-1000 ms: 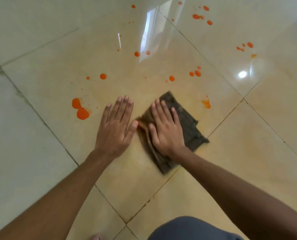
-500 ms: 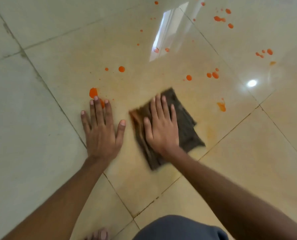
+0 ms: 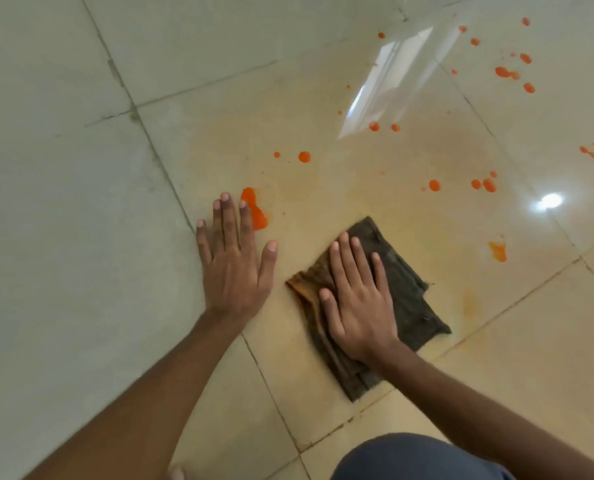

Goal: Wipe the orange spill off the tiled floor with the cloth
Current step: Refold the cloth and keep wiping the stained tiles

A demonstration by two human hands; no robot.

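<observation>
Glossy tiled floor (image 3: pixel 81 271), scattered orange spill (image 3: pixel 254 209), folded dark orange-stained cloth (image 3: pixel 409 306)

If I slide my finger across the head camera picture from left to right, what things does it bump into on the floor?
Left hand flat on the floor → big orange blob by its fingertips → brown cloth with the right hand pressed flat on it → orange smear → bright light spot.
</observation>
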